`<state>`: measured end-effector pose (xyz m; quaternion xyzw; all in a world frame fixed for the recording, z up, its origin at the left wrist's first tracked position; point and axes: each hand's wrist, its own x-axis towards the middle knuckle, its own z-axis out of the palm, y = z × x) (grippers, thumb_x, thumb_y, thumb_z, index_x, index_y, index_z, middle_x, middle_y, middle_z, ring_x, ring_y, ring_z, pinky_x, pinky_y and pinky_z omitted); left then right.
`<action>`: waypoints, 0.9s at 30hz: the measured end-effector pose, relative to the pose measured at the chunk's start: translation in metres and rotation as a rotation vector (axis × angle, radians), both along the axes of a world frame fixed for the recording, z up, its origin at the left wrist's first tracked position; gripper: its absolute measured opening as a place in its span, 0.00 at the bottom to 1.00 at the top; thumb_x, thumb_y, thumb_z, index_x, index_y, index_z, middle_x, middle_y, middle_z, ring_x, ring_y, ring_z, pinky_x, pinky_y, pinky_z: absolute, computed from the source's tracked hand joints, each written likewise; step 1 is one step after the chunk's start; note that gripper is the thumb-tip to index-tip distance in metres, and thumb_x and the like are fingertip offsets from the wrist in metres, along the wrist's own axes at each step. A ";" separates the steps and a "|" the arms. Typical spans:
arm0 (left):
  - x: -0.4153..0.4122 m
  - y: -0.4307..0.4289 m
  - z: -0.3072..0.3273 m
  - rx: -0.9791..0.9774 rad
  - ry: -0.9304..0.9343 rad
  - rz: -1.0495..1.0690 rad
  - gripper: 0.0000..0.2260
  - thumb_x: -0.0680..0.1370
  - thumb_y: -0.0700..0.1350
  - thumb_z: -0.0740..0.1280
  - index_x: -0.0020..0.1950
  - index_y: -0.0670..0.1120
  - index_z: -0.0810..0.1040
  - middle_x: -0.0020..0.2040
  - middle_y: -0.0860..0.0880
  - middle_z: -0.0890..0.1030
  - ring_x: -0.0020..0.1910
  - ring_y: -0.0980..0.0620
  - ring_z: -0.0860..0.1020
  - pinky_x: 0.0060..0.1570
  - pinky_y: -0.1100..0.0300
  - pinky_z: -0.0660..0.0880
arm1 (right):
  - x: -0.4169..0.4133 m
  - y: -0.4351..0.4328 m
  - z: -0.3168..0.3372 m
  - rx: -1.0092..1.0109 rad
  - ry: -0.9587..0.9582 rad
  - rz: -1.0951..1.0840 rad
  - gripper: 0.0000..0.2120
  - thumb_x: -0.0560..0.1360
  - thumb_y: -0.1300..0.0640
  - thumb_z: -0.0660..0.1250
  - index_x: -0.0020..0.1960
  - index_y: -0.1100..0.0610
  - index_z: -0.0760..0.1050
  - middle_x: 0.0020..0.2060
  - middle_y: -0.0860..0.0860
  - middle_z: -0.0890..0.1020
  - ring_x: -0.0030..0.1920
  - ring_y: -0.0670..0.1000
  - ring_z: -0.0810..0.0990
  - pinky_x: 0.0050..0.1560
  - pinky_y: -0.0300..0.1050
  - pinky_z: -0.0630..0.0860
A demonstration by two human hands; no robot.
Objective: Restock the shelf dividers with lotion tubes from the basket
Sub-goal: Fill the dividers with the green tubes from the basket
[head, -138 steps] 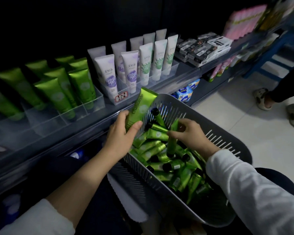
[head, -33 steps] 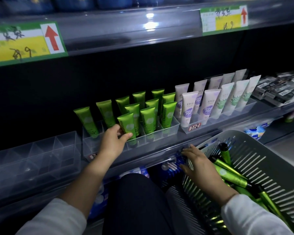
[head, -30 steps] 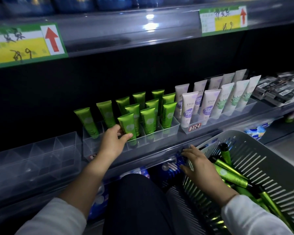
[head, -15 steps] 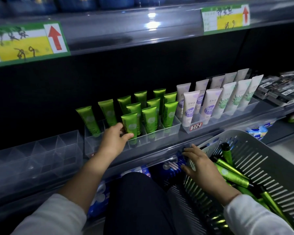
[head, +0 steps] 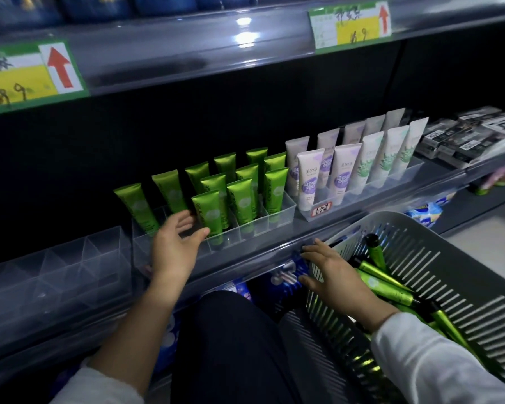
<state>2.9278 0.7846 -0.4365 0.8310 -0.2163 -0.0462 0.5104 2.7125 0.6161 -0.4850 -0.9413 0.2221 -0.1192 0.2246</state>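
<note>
Here, my left hand (head: 174, 247) lay against the front wall of the clear shelf divider (head: 245, 225), its fingers (head: 184, 221) spread loosely and released, grasping nothing. The fingertips reached just beside the nearest green lotion tube (head: 210, 211), which stood upright in a front compartment; whether the thumb (head: 200, 233) touched that tube or only the divider wall, I could not tell. Behind and to the right of it stood further green tubes (head: 244, 196) in rows, cap down, each in its own compartment. To the left of these, another clear divider tray (head: 56, 263) sat on the same shelf (head: 245, 252).

My right hand (head: 337, 282) rested palm down on the near rim of the grey slotted basket (head: 449, 272), its fingers (head: 312, 250) extended and parted, closed on nothing; the fingertips lay at the shelf's front edge. Inside the basket, just right of that hand, lay the loose green tubes (head: 385, 287) with black caps, piled at angles, one standing nearly upright against the far wall.

Right of the green stock, white tubes (head: 344, 173) with purple and green labels stood in a separate tray, and dark boxes (head: 464, 138) were stacked beyond them. Price tags (head: 350, 24) with red arrows hung on the shelf edge above.
</note>
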 end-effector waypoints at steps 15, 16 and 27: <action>-0.115 -0.061 -0.004 -0.121 -0.251 -0.412 0.04 0.73 0.43 0.71 0.47 0.48 0.80 0.44 0.55 0.78 0.42 0.61 0.77 0.39 0.73 0.72 | -0.068 -0.037 0.003 0.040 -0.052 -0.262 0.22 0.73 0.53 0.69 0.64 0.59 0.73 0.60 0.56 0.78 0.60 0.55 0.77 0.61 0.43 0.69; -0.121 -0.072 -0.008 -0.111 -0.256 -0.452 0.04 0.73 0.44 0.71 0.48 0.47 0.81 0.44 0.54 0.78 0.42 0.61 0.77 0.40 0.73 0.73 | -0.078 -0.043 -0.001 0.052 -0.031 -0.301 0.22 0.73 0.52 0.69 0.64 0.59 0.73 0.60 0.56 0.78 0.60 0.55 0.77 0.61 0.43 0.69; -0.170 -0.146 -0.062 0.214 -0.336 -0.665 0.09 0.75 0.54 0.67 0.50 0.51 0.80 0.47 0.54 0.80 0.46 0.53 0.79 0.43 0.55 0.76 | -0.151 -0.087 -0.051 0.183 0.272 -0.408 0.22 0.72 0.48 0.69 0.63 0.56 0.74 0.60 0.54 0.79 0.61 0.54 0.76 0.58 0.41 0.69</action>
